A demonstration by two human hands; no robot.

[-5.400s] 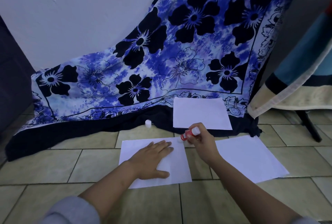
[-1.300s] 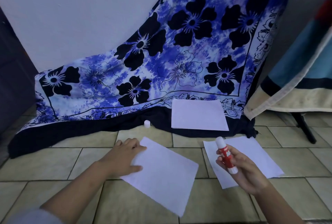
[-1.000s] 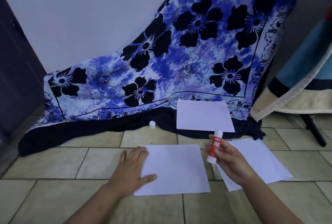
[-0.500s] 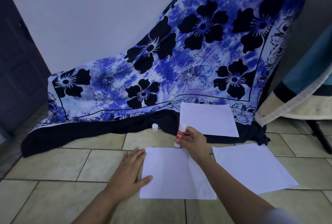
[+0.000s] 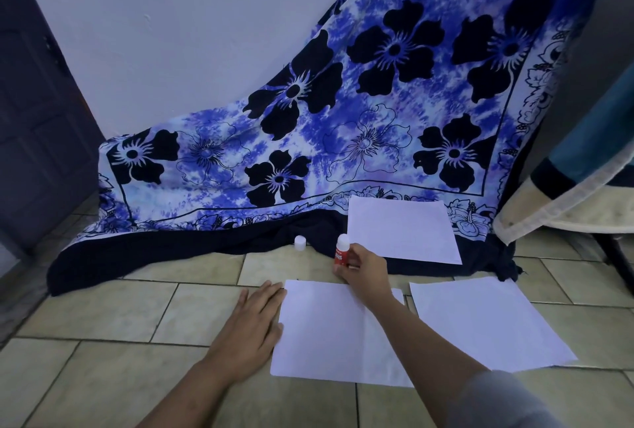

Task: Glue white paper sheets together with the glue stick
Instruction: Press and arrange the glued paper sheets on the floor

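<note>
A white paper sheet [image 5: 329, 331] lies on the tiled floor in front of me. My left hand [image 5: 252, 328] rests flat at its left edge, fingers straight. My right hand [image 5: 365, 273] grips a red glue stick [image 5: 341, 253] upright, just beyond the sheet's far edge. A small white cap [image 5: 300, 242] stands on the floor a little to the left of the stick. A second sheet [image 5: 487, 321] lies to the right, and a third sheet [image 5: 401, 232] rests farther back on the cloth's dark border.
A blue floral cloth [image 5: 343, 126] drapes from the wall onto the floor behind the sheets. A dark door [image 5: 31, 139] is at the left. A striped blanket [image 5: 583, 184] hangs at the right over a dark stand leg [image 5: 617, 256].
My left hand turned the near sheet square and slid to its left edge. My right hand carried the glue stick from beside the right sheet to beyond the near sheet's far edge.
</note>
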